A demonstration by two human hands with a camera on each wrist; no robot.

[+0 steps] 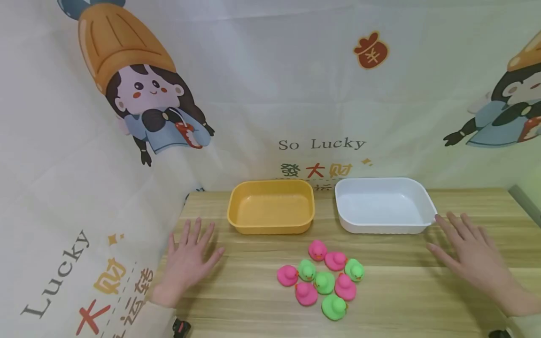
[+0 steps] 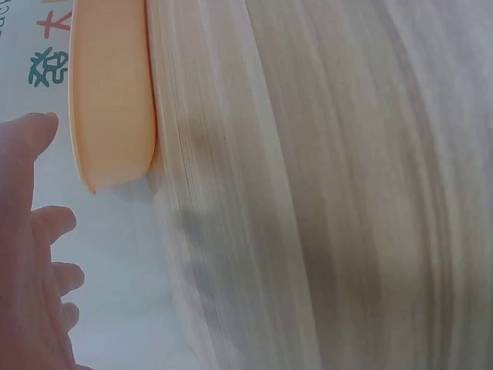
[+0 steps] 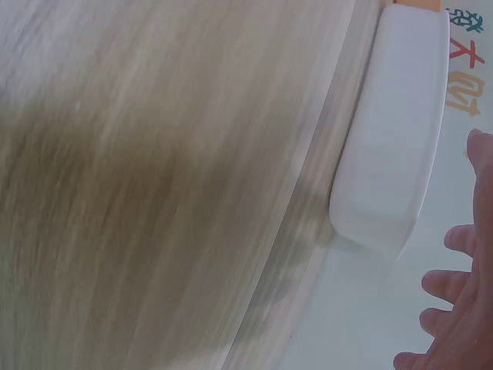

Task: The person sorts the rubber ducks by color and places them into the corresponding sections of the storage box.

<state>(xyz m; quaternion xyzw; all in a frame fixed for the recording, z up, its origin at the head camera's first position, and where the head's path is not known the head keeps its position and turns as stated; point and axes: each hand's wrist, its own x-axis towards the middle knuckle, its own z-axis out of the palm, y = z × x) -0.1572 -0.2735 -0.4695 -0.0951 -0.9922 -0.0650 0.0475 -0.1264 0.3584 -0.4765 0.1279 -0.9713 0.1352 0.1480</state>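
Observation:
My left hand (image 1: 189,258) is spread over the left side of the table, fingers apart, holding nothing. The yellow tray (image 1: 270,229) stands just beyond it to the right. On the other side my right hand (image 1: 473,256) is also spread, its fingertips close by the right corner of the white tray (image 1: 384,228). Between the hands, in the head view, lies a cluster of small rubber ducks, some pink, such as this pink duck (image 1: 306,294), and some green, such as this green duck (image 1: 335,307). Both trays look empty inside.
The wooden table (image 1: 253,291) reaches back to a white cloth (image 1: 253,94) printed with cartoon figures and lettering. This cloth also hangs along the left side. The two trays stand side by side at the table's back edge, with a narrow gap between them.

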